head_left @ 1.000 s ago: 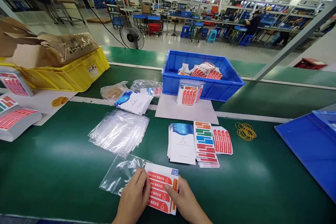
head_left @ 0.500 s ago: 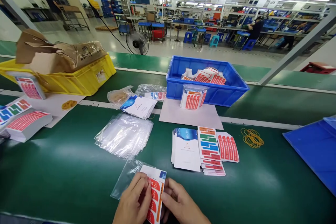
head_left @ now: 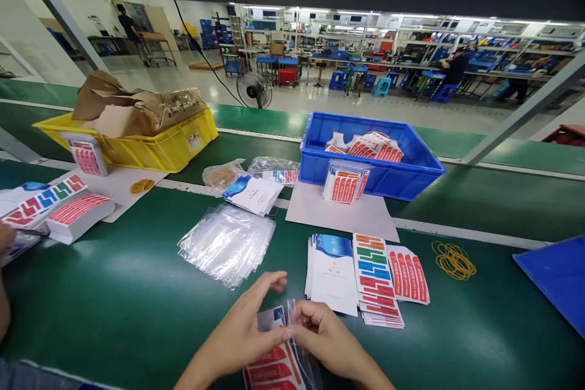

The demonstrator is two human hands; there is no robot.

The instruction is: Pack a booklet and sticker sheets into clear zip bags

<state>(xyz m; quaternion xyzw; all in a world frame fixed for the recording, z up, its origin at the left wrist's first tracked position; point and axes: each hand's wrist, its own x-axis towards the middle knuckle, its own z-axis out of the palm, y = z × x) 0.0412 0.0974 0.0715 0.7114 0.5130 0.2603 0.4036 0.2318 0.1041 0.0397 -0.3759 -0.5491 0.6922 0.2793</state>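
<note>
My left hand [head_left: 244, 329] and my right hand [head_left: 322, 332] meet low in the middle, just above the green belt. Between them they pinch a clear plastic bag [head_left: 299, 347] with a red and white sticker sheet [head_left: 274, 365] and a blue-cornered card inside it. The left thumb and fingers grip the bag's top edge while its forefinger sticks out. The right fingers curl onto the same edge. Just beyond lie a pile of clear bags [head_left: 227, 244], a stack of white leaflets [head_left: 332, 271], coloured sticker sheets [head_left: 375, 277] and red sticker sheets [head_left: 408, 273].
A blue bin [head_left: 411, 164] with packed sets stands behind, a finished packet [head_left: 343, 184] leaning on it. A yellow bin [head_left: 150, 146] with brown paper is at left. Rubber bands [head_left: 453, 258] lie right. Sticker stacks [head_left: 68, 213] and another person's arm [head_left: 4, 292] are far left.
The bag with the stickers has been lifted off the belt and turned toward me. Both hands now pinch its upper edge. The view has tilted up.
</note>
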